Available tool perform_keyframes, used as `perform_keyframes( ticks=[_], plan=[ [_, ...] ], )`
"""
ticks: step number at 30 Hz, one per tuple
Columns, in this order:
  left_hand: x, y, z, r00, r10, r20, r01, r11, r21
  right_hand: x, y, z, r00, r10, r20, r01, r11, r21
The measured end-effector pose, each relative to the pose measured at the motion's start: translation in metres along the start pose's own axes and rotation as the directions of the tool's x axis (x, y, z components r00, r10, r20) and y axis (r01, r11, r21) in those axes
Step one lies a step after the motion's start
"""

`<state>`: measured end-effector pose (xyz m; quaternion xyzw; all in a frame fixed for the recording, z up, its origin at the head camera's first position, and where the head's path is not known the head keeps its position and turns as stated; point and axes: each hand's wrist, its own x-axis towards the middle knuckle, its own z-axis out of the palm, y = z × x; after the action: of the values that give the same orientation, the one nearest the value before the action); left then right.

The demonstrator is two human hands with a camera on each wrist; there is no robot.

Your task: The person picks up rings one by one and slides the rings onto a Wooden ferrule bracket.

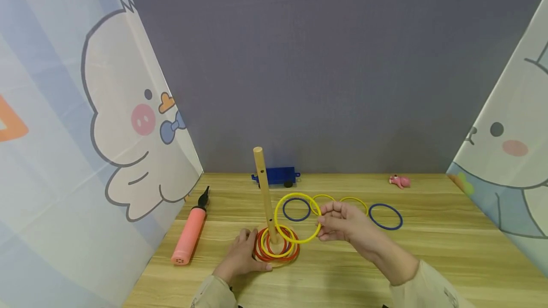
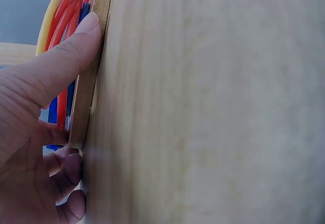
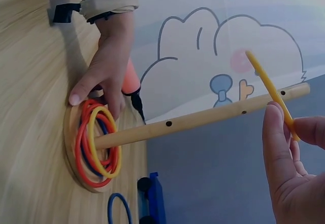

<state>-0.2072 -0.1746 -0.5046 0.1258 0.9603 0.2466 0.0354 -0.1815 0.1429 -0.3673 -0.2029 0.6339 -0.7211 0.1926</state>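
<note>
Right hand (image 1: pixel 344 225) is pinching a yellow ring (image 1: pixel 297 195) by its edge, just right of the upright wooden post (image 1: pixel 264 189) from the head view. Left hand (image 1: pixel 244 258) is lower, gripping the round base (image 2: pixel 87 94). Blue trailer (image 1: pixel 280 175)'s back by the table (image 1: pixel 428 260)'s far edge, so looks like decent room around the post's tip.

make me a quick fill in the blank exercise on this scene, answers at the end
1. The right hand holds a ring coloured ____.
2. The ____ hand grips the wooden base of the peg.
3. Lying loose on the table are ____ (number) blue rings.
4. The toy wagon behind the peg is coloured ____.

Missing words: yellow; left; two; blue
</note>
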Motion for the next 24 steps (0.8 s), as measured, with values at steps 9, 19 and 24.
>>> perform_keyframes(
  ticks=[9,19,24],
  plan=[
    [0.0,-0.001,0.001,1.0,0.002,0.0,-0.002,1.0,0.008,0.007,-0.013,0.007,1.0,-0.02,-0.007,0.02,1.0,0.008],
    [-0.001,0.001,-0.001,1.0,-0.006,0.006,0.006,1.0,0.003,0.013,-0.029,0.016,0.997,-0.072,-0.017,0.072,0.997,0.005],
    [-0.001,0.001,-0.001,1.0,0.005,0.001,-0.005,1.0,0.014,0.018,-0.038,0.023,0.994,-0.103,-0.039,0.104,0.995,0.011]
  ],
)
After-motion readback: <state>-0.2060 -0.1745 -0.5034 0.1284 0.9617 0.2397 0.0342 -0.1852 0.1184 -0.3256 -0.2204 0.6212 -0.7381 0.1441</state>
